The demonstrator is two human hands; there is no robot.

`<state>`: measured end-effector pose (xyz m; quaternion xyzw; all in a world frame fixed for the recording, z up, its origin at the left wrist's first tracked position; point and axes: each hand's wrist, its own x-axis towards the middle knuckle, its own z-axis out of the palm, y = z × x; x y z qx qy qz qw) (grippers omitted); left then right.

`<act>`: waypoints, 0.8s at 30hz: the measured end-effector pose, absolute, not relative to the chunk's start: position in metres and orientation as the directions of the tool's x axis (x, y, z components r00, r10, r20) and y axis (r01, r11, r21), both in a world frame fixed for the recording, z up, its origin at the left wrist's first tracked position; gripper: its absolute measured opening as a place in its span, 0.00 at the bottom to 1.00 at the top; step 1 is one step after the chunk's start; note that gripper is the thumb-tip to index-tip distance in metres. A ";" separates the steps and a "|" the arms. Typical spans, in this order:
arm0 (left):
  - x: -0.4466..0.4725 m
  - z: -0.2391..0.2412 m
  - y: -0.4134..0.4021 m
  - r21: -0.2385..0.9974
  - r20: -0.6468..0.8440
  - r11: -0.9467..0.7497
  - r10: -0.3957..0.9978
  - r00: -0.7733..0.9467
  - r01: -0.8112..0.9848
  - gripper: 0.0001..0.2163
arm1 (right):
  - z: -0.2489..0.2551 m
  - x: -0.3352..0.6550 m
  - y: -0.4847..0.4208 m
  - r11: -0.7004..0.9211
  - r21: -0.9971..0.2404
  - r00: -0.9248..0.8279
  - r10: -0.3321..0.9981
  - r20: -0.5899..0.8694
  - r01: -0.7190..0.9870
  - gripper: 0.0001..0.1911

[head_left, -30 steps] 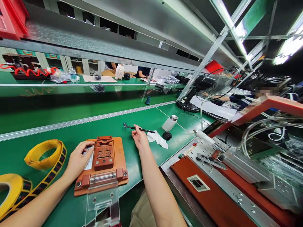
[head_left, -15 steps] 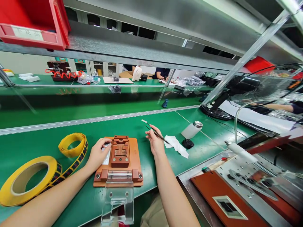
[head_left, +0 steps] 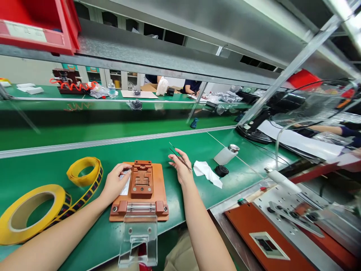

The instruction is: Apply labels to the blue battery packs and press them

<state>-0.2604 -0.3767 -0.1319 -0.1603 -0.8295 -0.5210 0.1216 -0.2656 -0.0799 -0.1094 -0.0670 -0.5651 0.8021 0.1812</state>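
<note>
Clock read from the jig (head_left: pixel 159 188), 12 straight ahead. Jig is set flat on the green bench (head_left: pixel 177 205), near its front edge. A slotted block (head_left: pixel 142 182) is mounted on the jig; the clear flap (head_left: pixel 138 224) is folded out at 6 o'clock, past the bench edge.

Left hand (head_left: pixel 115 184) is laid at the jig's 9 o'clock side, fingers curled over the pale label (head_left: pixel 125 189) beside the block — whether anything is pinched there cannot be told, fingertips partly hidden.

Right hand (head_left: pixel 183 171) is held at 2 o'clock, apart from the jig. Tweezers (head_left: pixel 184 161) are gripped in it, tips pointed to 11 o'clock; what they carry, if anything, is too small to tell.

Small yellow coil (head_left: pixel 81 177) is seen between 9 and 10, joined by a strip of dark pieces to the large roll (head_left: pixel 17 218) between 8 and 9. Tissue (head_left: pixel 207 173) is seen just beyond the right hand, then the dark cap (head_left: pixel 222 171) and bottle (head_left: pixel 225 155), toward 2 o'clock — brown board (head_left: pixel 242 226) between 3 and 4.
</note>
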 end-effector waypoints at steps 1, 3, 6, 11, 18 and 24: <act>-0.260 -0.131 -0.376 0.831 0.373 0.392 0.135 -0.918 0.395 0.08 | -0.109 -0.266 -0.080 -0.313 -0.927 -0.925 0.372 0.081 -0.207 0.31; -0.257 -0.127 -0.374 0.842 0.379 0.361 0.132 -0.916 0.401 0.08 | -0.109 -0.266 -0.078 -0.339 -0.919 -0.923 0.380 0.061 -0.200 0.32; -0.255 -0.122 -0.371 0.840 0.390 0.357 0.125 -0.912 0.408 0.08 | -0.113 -0.271 -0.072 -0.416 -0.891 -0.930 0.367 0.017 -0.180 0.32; -0.254 -0.120 -0.370 0.826 0.390 0.400 0.101 -0.915 0.396 0.10 | -0.124 -0.285 -0.058 -0.593 -0.798 -0.926 0.351 -0.142 -0.103 0.26; -0.252 -0.120 -0.370 0.844 0.374 0.376 0.102 -0.922 0.383 0.10 | -0.119 -0.284 -0.058 -0.609 -0.788 -0.929 0.336 -0.154 -0.089 0.23; -0.253 -0.120 -0.371 0.850 0.368 0.361 0.113 -0.923 0.383 0.10 | -0.115 -0.280 -0.060 -0.618 -0.780 -0.936 0.323 -0.136 -0.100 0.25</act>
